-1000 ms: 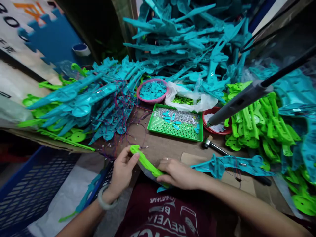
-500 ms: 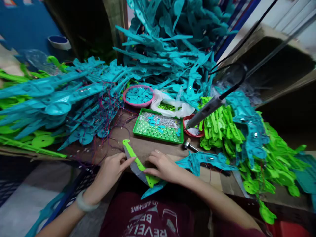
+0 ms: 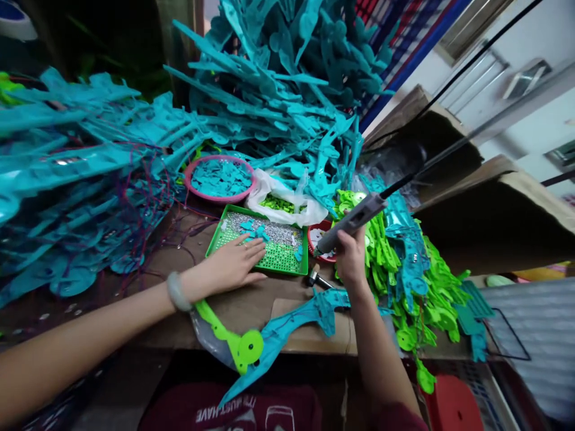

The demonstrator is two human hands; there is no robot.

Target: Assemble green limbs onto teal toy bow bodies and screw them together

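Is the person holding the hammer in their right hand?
No, the right hand grips the grey corded tool, while the hammer lies on the table.

A workshop for assembling plastic goods is indicated: turquoise parts (image 3: 269, 111) are heaped in bulk and lime-green parts (image 3: 381, 242) are piled on a worktable (image 3: 166, 257), small pieces are sorted into a perforated green tray (image 3: 281, 258) and a pink basket (image 3: 220, 198), and a corded grey tool (image 3: 353, 222), a hammer (image 3: 314, 276) and open cardboard boxes (image 3: 543, 194) are kept close by.
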